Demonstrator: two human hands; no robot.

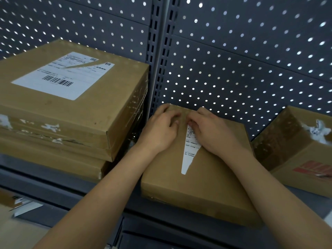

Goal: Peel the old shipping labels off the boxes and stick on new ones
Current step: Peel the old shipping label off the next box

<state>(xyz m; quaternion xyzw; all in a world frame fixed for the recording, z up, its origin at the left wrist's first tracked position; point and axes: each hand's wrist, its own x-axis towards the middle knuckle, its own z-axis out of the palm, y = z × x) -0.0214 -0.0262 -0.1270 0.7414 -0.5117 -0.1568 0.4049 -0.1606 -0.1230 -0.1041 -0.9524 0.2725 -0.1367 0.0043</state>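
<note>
Flat box (197, 177) between stack (62, 108) — left — and carton (296, 155).

A flat brown cardboard box (201, 184) is lying mid-shelf (45, 178), carrying a narrow torn white label strip (188, 155) tapering toward its near edge. To its left, a stacked box (86, 112) is wearing a full white barcode label (61, 78), torn diagonally. At right, another box (294, 155) is showing ragged white label scraps (318, 132).

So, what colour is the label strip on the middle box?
The label strip is white with black print; head view.
</note>
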